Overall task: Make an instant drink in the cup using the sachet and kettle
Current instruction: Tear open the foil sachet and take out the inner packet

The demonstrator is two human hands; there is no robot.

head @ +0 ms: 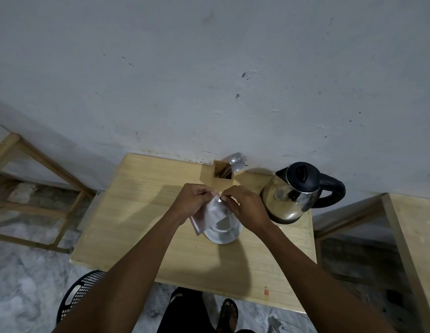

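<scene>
Above the cup [223, 233], the sachet [212, 213] is pinched at its top edge by the left hand [193, 200] and right hand [246, 205]. Tearing seems underway, though blur hides any opening. Tipping the contents in is called for next.

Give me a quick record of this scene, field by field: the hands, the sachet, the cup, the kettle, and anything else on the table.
left hand: pinching the sachet's top edge
right hand: pinching the same top edge, close beside the left
sachet: pale, held above the cup, whether torn open cannot be told
cup: white, on the table, partly hidden by the sachet
kettle: steel with black lid and handle, lid shut, right of the cup
utensil holder: wooden box with spoons and a fork, by the wall
table: light wood
</scene>
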